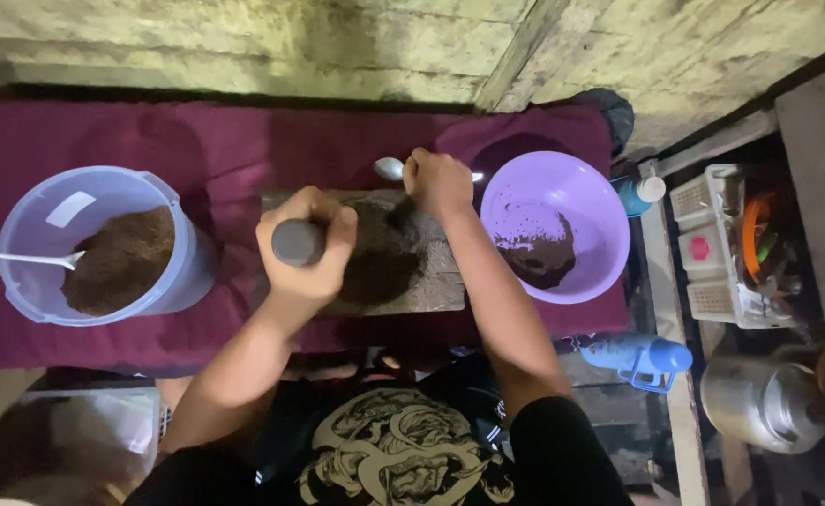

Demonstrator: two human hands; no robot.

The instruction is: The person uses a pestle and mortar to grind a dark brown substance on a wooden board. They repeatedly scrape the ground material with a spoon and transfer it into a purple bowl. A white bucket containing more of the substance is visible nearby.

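Left hand (307, 245) closed fully around the end of a dark stone roller (297, 243), lying across the flat grinding stone (436, 281) at centre. Right hand (439, 183) clenched tight on the roller's other end, at 1 o'clock from the left. Dark brown paste (380, 262) under the roller. Purple bowl (555, 225) at 3 o'clock, bluish tub (94, 245) at 9 o'clock, steel spoon (390, 169) at 12 o'clock.

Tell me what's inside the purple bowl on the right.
The purple bowl holds a small mound of dark brown paste low on its far side, with dark specks smeared on the inner wall above it. The person's right hand and forearm cover only its left rim.
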